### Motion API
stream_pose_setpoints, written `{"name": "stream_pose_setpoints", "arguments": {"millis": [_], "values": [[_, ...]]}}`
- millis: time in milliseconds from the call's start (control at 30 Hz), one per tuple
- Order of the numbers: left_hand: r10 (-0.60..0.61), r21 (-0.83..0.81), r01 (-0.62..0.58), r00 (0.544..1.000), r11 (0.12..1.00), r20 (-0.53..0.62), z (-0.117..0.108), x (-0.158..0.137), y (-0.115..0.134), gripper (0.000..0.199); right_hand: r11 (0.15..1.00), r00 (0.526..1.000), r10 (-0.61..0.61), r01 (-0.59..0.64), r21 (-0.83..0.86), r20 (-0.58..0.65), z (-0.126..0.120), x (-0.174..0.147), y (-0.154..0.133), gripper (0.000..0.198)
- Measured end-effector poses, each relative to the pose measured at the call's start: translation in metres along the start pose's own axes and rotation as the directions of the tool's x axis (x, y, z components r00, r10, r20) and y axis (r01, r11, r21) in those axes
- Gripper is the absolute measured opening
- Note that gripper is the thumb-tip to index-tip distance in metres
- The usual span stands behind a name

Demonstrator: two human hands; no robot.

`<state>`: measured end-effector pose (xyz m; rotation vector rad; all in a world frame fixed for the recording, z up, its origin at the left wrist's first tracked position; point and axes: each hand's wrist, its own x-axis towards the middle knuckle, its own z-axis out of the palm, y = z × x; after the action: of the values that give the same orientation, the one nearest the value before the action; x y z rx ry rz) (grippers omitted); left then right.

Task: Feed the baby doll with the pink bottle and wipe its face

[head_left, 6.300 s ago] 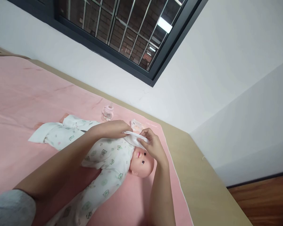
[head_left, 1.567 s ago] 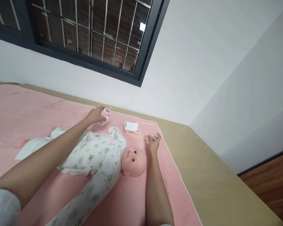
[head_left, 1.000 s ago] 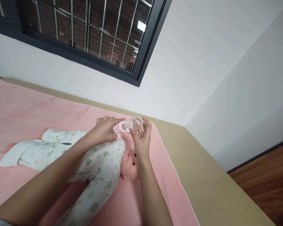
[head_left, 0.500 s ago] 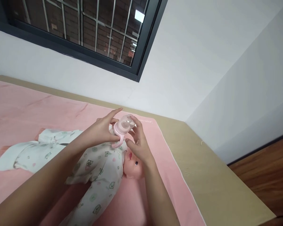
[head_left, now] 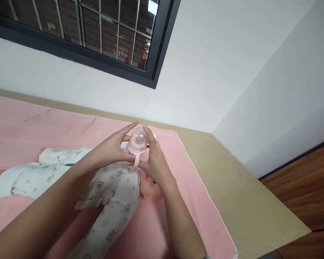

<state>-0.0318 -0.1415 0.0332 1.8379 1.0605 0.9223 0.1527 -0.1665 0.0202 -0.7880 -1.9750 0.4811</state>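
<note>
From the head view, I have the bottle (head_left: 136, 148) in both hands, dome up and leaning slightly, in front of the doll (head_left: 120, 189) by its neck. My left hand (head_left: 116, 146) has its fingers spread partway, curved around the bottle's side, thumb by the handle (head_left: 135, 164). My right hand (head_left: 155, 160) has its fingers half curled on the clear cap (head_left: 138, 134) and the near side. As I judge it, the cap is already over the top; whether it's fully seated, I can't tell. The bottle isn't on the mat (head_left: 151, 226) yet.
</note>
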Motion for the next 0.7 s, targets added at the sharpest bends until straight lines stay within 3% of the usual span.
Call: {"name": "stream_pose_setpoints", "arguments": {"millis": [100, 300, 467, 600, 700], "values": [[0.027, 0.000, -0.027, 1.000, 1.000, 0.006, 0.000, -0.004, 0.005, 0.112, 0.998, 0.999, 0.017, -0.019, 0.056, 0.029, 0.000, -0.001, -0.003, 0.097], [0.083, -0.052, -0.080, 0.994, 0.995, 0.075, 0.001, -0.012, 0.018, 0.113, 0.998, 0.998, 0.003, -0.008, 0.070, 0.069, 0.002, -0.001, 0.001, 0.112], [0.131, 0.004, -0.133, 0.984, 0.991, 0.124, -0.002, -0.010, 0.015, 0.108, 0.996, 0.997, -0.073, 0.071, 0.061, 0.032, 0.005, 0.000, 0.007, 0.102], [0.135, 0.136, -0.146, 0.987, 0.980, 0.091, -0.012, -0.013, 0.012, 0.094, 0.998, 0.992, -0.057, 0.056, -0.010, -0.116, -0.010, 0.001, 0.021, 0.096], [0.142, 0.263, -0.142, 0.990, 0.954, 0.020, -0.017, -0.018, 0.017, 0.080, 0.996, 0.946, 0.027, -0.054, -0.074, -0.322, -0.035, 0.000, 0.049, 0.099]]}}
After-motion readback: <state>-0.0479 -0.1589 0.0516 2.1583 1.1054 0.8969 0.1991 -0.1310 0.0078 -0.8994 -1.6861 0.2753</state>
